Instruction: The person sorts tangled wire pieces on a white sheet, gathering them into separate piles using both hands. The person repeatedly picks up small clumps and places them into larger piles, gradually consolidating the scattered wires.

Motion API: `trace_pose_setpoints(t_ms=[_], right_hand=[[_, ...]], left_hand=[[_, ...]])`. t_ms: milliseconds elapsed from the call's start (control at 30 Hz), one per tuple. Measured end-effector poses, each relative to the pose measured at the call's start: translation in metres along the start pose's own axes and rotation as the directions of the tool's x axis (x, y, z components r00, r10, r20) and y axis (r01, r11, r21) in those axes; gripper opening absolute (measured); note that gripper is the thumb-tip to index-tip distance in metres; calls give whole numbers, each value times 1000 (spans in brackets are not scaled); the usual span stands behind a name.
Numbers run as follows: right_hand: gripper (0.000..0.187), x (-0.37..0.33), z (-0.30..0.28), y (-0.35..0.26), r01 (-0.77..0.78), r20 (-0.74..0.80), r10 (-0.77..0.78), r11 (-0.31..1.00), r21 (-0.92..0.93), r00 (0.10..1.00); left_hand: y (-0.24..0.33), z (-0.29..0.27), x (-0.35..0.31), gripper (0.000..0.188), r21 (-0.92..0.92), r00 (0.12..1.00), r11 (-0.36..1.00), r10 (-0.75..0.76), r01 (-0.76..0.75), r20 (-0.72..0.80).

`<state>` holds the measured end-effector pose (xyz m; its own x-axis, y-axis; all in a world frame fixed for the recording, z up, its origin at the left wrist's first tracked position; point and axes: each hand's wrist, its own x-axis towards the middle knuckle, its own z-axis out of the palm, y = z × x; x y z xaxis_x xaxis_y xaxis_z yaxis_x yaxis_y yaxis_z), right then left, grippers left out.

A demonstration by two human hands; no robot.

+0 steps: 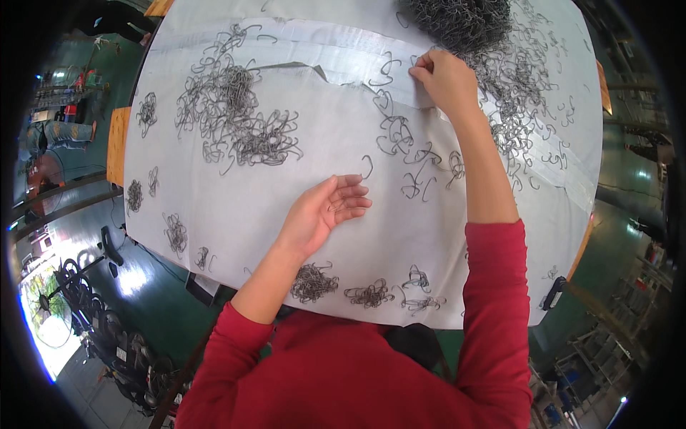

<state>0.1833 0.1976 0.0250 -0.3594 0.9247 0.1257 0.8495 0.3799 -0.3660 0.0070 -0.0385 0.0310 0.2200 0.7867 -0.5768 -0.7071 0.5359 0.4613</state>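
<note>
White tabletop [329,136], right hand [448,80] outstretched.

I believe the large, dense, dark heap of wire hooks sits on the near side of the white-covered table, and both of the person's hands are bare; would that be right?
Not quite: the head view shows that dark heap on the far side of the table. The left hand and right hand are indeed bare.

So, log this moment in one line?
Left hand: open, near single wire hook | Right hand: fingers curled, grip unclear | Dark heap: beyond right hand
</note>
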Motion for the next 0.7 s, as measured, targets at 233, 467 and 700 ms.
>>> trace_pose_setpoints(t_ms=[233,467,700], right_hand=[[21,-28,-25,-20,-74,258,-10,946,315,966],[14,-133,-49,-50,-232,165,173,857,460,971],[11,-100,-21,-43,-199,85,190,973,113,978]], left_hand=[[0,9,11,40,-97,999,995,-25,27,19],[-6,26,15,39,-247,997,969,-25,7,-67],[-8,10,-2,31,-256,990,966,-7,-30,-144]])
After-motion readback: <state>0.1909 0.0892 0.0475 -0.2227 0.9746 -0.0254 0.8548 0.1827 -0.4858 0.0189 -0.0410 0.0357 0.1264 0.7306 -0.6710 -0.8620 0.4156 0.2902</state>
